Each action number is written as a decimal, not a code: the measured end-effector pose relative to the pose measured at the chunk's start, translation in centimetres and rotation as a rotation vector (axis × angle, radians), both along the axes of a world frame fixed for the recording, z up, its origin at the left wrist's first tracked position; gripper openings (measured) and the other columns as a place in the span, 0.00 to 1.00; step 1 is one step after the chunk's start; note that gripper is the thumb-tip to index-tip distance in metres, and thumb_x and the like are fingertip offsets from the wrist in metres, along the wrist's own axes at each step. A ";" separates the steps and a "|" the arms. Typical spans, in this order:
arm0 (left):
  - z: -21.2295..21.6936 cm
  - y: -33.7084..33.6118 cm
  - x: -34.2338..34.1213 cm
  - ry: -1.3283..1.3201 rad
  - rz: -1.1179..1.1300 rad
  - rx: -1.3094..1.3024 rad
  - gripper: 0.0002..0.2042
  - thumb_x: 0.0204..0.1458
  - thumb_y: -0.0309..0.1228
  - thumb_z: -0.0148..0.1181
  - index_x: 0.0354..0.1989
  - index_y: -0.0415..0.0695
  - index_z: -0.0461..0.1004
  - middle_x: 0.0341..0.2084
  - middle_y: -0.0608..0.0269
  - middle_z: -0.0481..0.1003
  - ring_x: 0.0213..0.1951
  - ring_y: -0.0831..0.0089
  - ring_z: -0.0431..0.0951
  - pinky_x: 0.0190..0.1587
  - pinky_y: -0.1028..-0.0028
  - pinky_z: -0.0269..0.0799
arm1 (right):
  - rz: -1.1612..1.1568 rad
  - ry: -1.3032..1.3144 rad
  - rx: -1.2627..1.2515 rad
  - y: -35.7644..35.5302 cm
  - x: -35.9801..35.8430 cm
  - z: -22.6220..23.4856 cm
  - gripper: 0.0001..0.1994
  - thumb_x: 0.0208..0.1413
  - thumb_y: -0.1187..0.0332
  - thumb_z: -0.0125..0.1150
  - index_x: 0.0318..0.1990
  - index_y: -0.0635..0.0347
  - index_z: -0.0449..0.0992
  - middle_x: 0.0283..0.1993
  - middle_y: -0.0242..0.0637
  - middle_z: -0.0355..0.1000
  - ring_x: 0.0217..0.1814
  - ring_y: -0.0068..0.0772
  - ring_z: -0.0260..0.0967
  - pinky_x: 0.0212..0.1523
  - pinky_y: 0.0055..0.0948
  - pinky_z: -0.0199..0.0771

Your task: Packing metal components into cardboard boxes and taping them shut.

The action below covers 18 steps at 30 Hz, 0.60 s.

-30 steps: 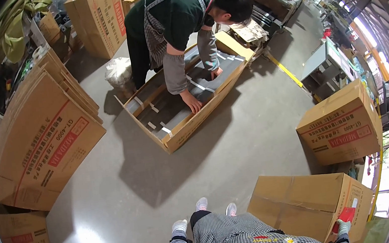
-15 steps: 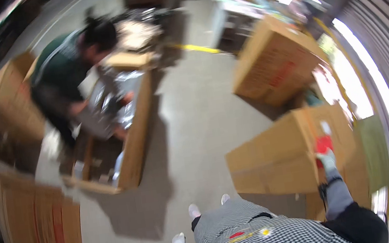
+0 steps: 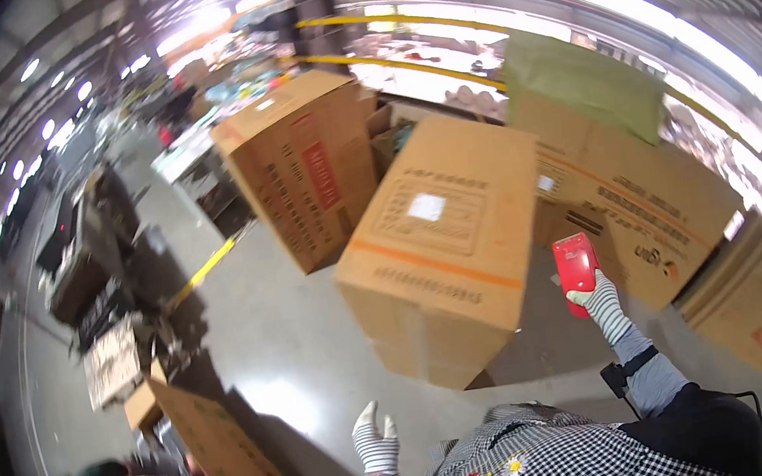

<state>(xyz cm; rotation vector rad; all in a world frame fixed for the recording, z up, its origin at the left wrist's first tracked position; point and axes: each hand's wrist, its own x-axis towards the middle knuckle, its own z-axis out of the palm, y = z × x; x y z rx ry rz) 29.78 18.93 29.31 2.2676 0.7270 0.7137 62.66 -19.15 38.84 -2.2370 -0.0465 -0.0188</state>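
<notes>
Red object, right hand gripping; left hand spread

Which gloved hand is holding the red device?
The right hand, gripping the red device at its near end; the left hand has nothing visible in it.

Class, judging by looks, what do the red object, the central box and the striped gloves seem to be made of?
Red object: probably hard plastic, smooth and glossy, given its highlights. Central box: apparently cardboard, matt brown, with flat printed faces. Striped gloves: likely knitted fabric, matt, hugging the fingers; the weave is indistinct.
</notes>
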 end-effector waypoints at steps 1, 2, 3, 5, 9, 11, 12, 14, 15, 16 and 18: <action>3.6 -2.3 3.9 -0.116 -0.125 0.043 0.19 0.45 0.29 0.60 0.48 0.40 0.71 0.40 0.48 0.75 0.44 0.51 0.74 0.50 0.62 0.68 | -0.045 0.091 0.177 -3.1 0.0 0.2 0.35 0.33 0.66 0.74 0.53 0.66 0.66 0.42 0.46 0.73 0.42 0.38 0.73 0.46 0.32 0.74; 6.4 -5.2 7.5 -0.241 -0.258 0.075 0.18 0.45 0.29 0.59 0.47 0.40 0.71 0.39 0.49 0.75 0.43 0.51 0.74 0.49 0.61 0.68 | -0.061 0.101 0.423 -6.2 0.0 -0.7 0.26 0.37 0.74 0.71 0.48 0.63 0.69 0.40 0.39 0.74 0.39 0.29 0.72 0.42 0.31 0.75; 8.5 -7.9 10.8 -0.305 -0.361 0.104 0.17 0.46 0.27 0.58 0.47 0.40 0.71 0.38 0.50 0.75 0.42 0.51 0.73 0.48 0.60 0.68 | -0.090 0.129 0.463 -8.4 -0.2 -0.3 0.24 0.39 0.73 0.70 0.48 0.63 0.70 0.39 0.37 0.74 0.38 0.29 0.71 0.41 0.30 0.74; 8.7 -13.3 17.1 -0.329 -0.565 0.025 0.16 0.48 0.26 0.57 0.46 0.38 0.72 0.40 0.50 0.74 0.44 0.56 0.74 0.50 0.63 0.68 | -0.133 0.179 0.547 -13.7 0.2 -1.8 0.22 0.41 0.72 0.69 0.47 0.62 0.72 0.39 0.35 0.74 0.37 0.29 0.71 0.41 0.31 0.74; 7.9 -26.5 30.2 -0.235 -0.898 -0.111 0.14 0.48 0.25 0.57 0.45 0.39 0.73 0.37 0.51 0.75 0.39 0.59 0.76 0.44 0.67 0.71 | -0.304 0.278 0.722 -25.5 1.1 -6.9 0.20 0.44 0.70 0.67 0.47 0.62 0.72 0.38 0.33 0.74 0.38 0.29 0.72 0.43 0.31 0.73; 7.4 -32.4 35.6 -0.250 -1.021 -0.144 0.16 0.48 0.27 0.59 0.47 0.40 0.72 0.37 0.50 0.75 0.41 0.57 0.76 0.45 0.66 0.71 | -0.485 0.334 0.942 -30.0 0.1 -5.5 0.19 0.46 0.69 0.66 0.47 0.62 0.72 0.38 0.33 0.74 0.39 0.30 0.72 0.45 0.31 0.73; 7.1 -34.8 38.9 -0.175 -1.085 -0.045 0.17 0.47 0.28 0.59 0.47 0.41 0.71 0.36 0.50 0.76 0.41 0.55 0.76 0.46 0.65 0.71 | -0.497 0.345 0.947 -32.1 0.2 -6.3 0.19 0.46 0.69 0.66 0.47 0.62 0.72 0.38 0.33 0.74 0.39 0.30 0.72 0.45 0.31 0.73; 6.8 -39.8 45.3 0.010 -1.183 -0.025 0.17 0.47 0.31 0.58 0.47 0.42 0.70 0.33 0.51 0.76 0.39 0.54 0.76 0.44 0.63 0.71 | -0.615 0.185 1.122 -36.7 -0.3 -7.6 0.19 0.47 0.68 0.64 0.48 0.63 0.71 0.40 0.34 0.74 0.40 0.32 0.72 0.46 0.32 0.73; 6.0 -41.9 48.6 0.017 -1.211 -0.031 0.17 0.47 0.31 0.58 0.47 0.42 0.70 0.33 0.51 0.76 0.39 0.54 0.76 0.44 0.63 0.71 | -0.644 0.176 1.122 -38.4 -0.2 -8.7 0.19 0.47 0.68 0.64 0.48 0.63 0.71 0.40 0.34 0.74 0.40 0.32 0.72 0.46 0.32 0.73; 5.4 -43.7 52.0 0.068 -1.217 0.081 0.17 0.47 0.33 0.58 0.46 0.43 0.70 0.31 0.52 0.76 0.37 0.54 0.76 0.42 0.62 0.71 | -0.720 0.169 1.159 -39.6 0.2 -9.4 0.20 0.47 0.67 0.64 0.48 0.63 0.71 0.40 0.34 0.73 0.41 0.32 0.72 0.47 0.32 0.72; 4.2 -46.7 59.2 0.105 -1.223 0.249 0.17 0.47 0.35 0.57 0.45 0.45 0.69 0.29 0.53 0.76 0.35 0.54 0.76 0.41 0.61 0.70 | -0.800 0.184 1.172 -40.8 2.7 -10.1 0.22 0.46 0.66 0.65 0.49 0.63 0.70 0.42 0.35 0.73 0.42 0.33 0.72 0.48 0.32 0.71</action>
